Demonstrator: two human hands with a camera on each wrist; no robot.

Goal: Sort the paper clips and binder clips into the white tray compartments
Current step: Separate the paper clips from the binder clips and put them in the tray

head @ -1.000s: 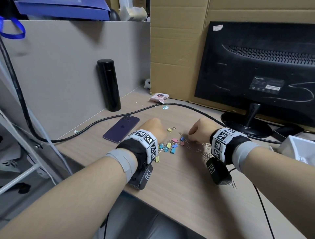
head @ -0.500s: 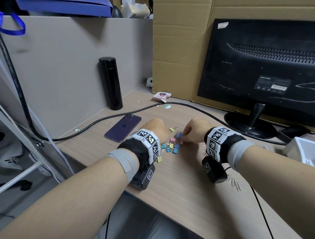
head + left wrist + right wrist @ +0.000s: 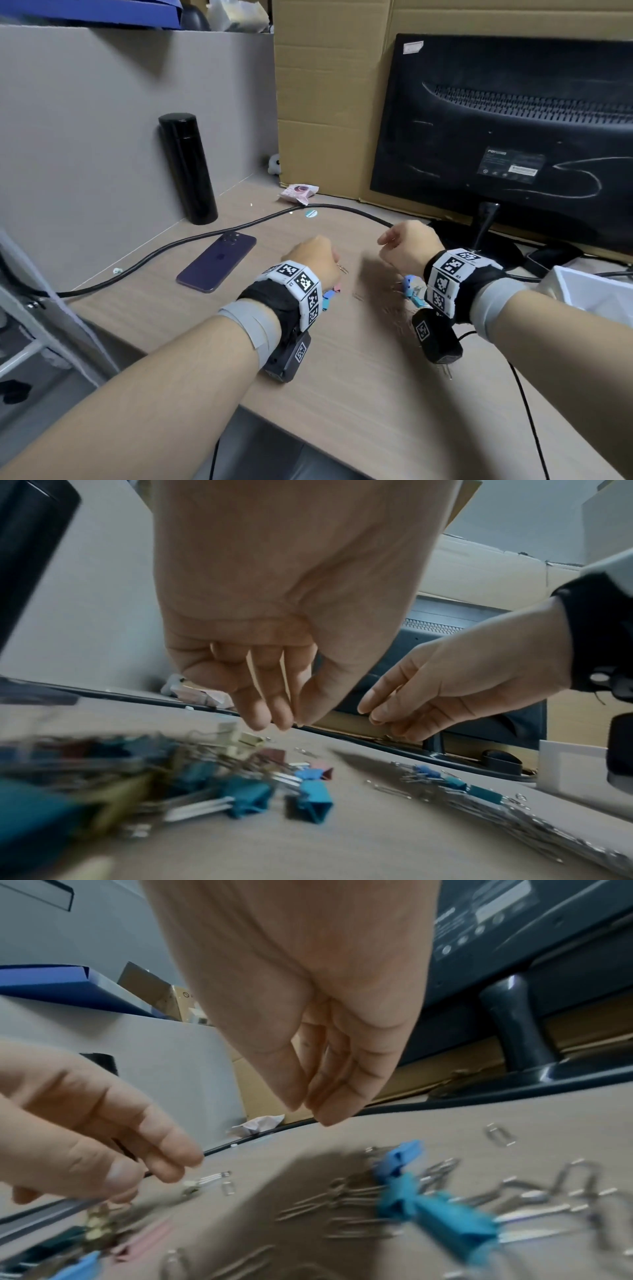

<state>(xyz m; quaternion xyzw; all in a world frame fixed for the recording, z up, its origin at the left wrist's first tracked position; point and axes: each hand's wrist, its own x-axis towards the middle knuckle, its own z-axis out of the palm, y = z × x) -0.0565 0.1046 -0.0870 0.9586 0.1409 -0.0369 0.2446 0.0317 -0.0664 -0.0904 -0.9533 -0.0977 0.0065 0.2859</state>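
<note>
My left hand (image 3: pixel 313 255) hovers just above the surface (image 3: pixel 342 377), fingers curled down with the fingertips (image 3: pixel 270 718) bunched against the thumb; whether they pinch anything I cannot tell. My right hand (image 3: pixel 409 245) hangs a little higher and apart from it, fingers drawn loosely together and pointing down, with nothing visible between them. Under and beside my left wrist lies a heap of coloured binder clips (image 3: pixel 246 796), teal, blue, pink and cream, blurred in the wrist view. Below my right wrist sit more blue binder clips among a scatter of silver paper clips (image 3: pixel 342 1202), with one paper clip alone between the two groups. At the right edge, near my right forearm, stands the white tray (image 3: pixel 596 291). Farther back lie a purple phone (image 3: pixel 217 262) and a black cable (image 3: pixel 205 236), then a black flask (image 3: pixel 187 168), a monitor (image 3: pixel 513 137) and cardboard (image 3: pixel 325 102).
</note>
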